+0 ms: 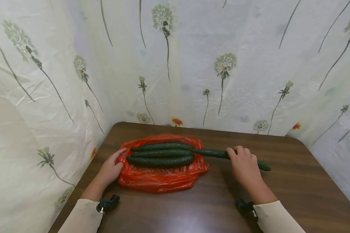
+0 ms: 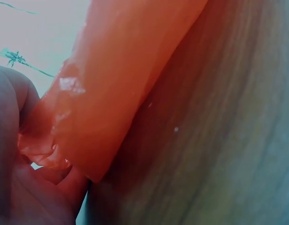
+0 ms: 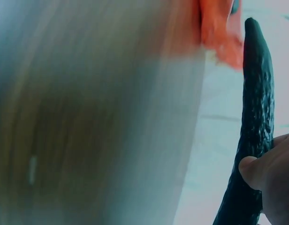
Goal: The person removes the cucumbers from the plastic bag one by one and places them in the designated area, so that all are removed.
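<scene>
Head: pale dandelion-print sheeting (image 1: 189, 64) is rising behind a brown wood-grain tabletop (image 1: 175, 213). Three cucumbers (image 1: 161, 153) are lying side by side on a spread red plastic bag (image 1: 160, 185). Left hand (image 1: 109, 166) is gripping the bag's left edge; right hand (image 1: 245, 165) is holding a fourth cucumber (image 1: 211, 152), its far end showing over the bag's right side. Left wrist: fingers (image 2: 69, 190) are pinching the red film. Right wrist: fingers are clamping round the fourth cucumber, its free end pointing up the view, near the bag.
</scene>
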Demonstrator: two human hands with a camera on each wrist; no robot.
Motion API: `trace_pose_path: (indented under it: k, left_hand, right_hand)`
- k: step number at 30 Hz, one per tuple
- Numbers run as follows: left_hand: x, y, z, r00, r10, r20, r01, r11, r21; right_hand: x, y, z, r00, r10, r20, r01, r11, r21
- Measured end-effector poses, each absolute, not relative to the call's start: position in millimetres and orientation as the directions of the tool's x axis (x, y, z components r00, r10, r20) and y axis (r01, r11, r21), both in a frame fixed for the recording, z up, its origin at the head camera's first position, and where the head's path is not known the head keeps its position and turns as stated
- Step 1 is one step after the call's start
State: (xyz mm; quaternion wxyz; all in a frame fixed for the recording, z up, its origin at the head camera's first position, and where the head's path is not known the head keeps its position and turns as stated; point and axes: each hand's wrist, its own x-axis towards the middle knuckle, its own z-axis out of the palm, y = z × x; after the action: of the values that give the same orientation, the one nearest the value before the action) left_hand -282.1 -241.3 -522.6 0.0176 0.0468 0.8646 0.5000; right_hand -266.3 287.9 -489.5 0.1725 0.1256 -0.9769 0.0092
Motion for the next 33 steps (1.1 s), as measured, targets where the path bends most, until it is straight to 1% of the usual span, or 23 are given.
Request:
trace_pose_path:
  k: [9,24,28,33]
  left_hand:
    - [-282.0,-244.6,-522.5,-0.994,0.106,0.009,0.060,0.490,0.870]
    - [-276.8,-243.5,-523.1,-0.995,0.090,-0.039,0.012,0.505,0.863]
    - [-277.9,-241.5,-521.7,-0.994,0.101,-0.029,0.027,0.515,0.857]
    - [-280.0,-241.0,-520.8,-0.993,0.116,-0.007,0.053,0.504,0.862]
  right_hand:
    - [-273.9,325.5,-497.3,-0.938,-0.222,0.267,-0.228,0.974,0.007]
    - [-282.4,361.4,-490.8,-0.972,-0.196,0.128,-0.196,0.981,0.015]
    - [-284.6,375.2,-490.8,-0.977,-0.190,0.101,-0.190,0.982,0.018]
    - [-288.1,387.5,-491.5,-0.977,-0.190,0.096,-0.190,0.982,0.012]
